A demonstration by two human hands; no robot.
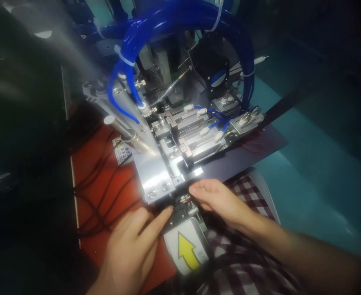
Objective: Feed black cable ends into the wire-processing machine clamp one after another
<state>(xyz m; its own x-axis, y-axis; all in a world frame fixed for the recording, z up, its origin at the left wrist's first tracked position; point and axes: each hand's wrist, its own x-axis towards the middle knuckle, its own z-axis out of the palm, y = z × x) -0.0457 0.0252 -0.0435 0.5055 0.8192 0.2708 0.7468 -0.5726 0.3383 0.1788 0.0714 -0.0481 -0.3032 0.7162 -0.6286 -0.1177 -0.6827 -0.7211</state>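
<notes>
Right of the machine, a teal floor (309, 192) fades into dark surroundings.

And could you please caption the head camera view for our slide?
Left hand and right hand flank coloured wires beside a blue-tubed machine.

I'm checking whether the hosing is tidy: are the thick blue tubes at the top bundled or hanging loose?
Bundled: white ties cinch the blue tubes together at several points along their arch.
</notes>
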